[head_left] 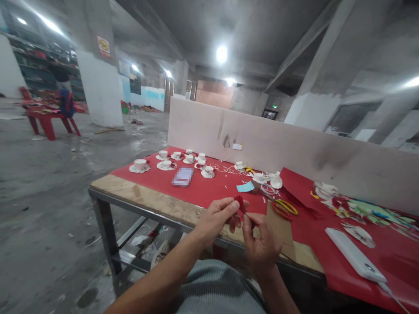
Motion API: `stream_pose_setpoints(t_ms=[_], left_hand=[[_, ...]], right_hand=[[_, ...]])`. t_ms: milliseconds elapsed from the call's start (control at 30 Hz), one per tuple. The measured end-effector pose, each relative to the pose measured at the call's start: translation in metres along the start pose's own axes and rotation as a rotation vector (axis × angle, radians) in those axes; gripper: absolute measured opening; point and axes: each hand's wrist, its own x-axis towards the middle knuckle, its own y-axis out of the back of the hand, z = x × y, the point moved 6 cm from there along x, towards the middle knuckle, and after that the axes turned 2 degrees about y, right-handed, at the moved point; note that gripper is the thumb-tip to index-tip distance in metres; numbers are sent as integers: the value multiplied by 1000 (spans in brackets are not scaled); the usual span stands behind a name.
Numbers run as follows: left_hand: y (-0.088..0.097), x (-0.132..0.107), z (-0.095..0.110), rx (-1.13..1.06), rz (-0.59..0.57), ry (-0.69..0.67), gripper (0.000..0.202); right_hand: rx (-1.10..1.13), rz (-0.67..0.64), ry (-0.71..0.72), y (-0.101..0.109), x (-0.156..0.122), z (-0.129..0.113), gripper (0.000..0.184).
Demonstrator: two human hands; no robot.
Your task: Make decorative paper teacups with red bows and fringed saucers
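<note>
Between my two hands is a small red pleated piece, fanned out at its top. My left hand pinches its upper part between thumb and fingers. Just below, the thumb and fingertips of my right hand are closed at the piece's lower end. Both hands are held over the table's near edge. Beyond them lie a light blue slip and scissors with yellow and red handles. Several small white hat-like pieces with frilled brims stand on the red sheet.
A white power bank with a cable lies at the right. Paper scraps are heaped behind it. An upright pale board borders the table's far side. A brown cardboard piece lies by my right hand. A person stands far left.
</note>
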Motion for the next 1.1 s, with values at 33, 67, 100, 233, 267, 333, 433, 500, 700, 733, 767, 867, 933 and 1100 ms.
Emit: stream_pose_setpoints(t_ms=[33, 67, 100, 233, 267, 333, 433, 500, 700, 733, 767, 867, 933, 1100], left_hand=[[1, -1, -3, -53, -7, 18, 35], [2, -2, -6, -109, -7, 37, 33], [2, -2, -10, -168, -3, 59, 31], [1, -1, -28, -356, 10, 157, 25], [0, -1, -31, -367, 16, 162, 24], [2, -1, -33, -331, 59, 132, 25], [8, -4, -29, -183, 129, 49, 27], [11, -6, -27, -104, 130, 29, 26], [19, -11, -31, -103, 82, 131, 24], [19, -12, -32, -94, 65, 153, 25], [18, -13, -34, -84, 42, 171, 26], [16, -17, -38, -57, -37, 211, 28], [16, -19, -41, -46, -62, 236, 28], [21, -20, -44, 7, -72, 266, 26]], right_hand=[[2, -3, -5, 0, 0, -1, 9], [6, -10, -6, -1, 0, -2, 10], [13, -17, 1, -1, -1, -3, 10], [31, -44, 45, -5, -5, -4, 11], [25, -48, 49, -7, -6, -2, 12], [1, -56, 47, -9, -10, 3, 12], [-25, -70, 45, -13, -14, 7, 11], [7, -85, 59, -14, -16, 5, 11], [256, -263, -118, -13, -15, 17, 30], [267, -297, -122, -13, -15, 20, 41], [276, -334, -109, -12, -15, 22, 49], [315, -454, -67, -14, -17, 26, 55], [350, -498, -68, -15, -18, 26, 52], [386, -495, -117, -14, -19, 26, 50]])
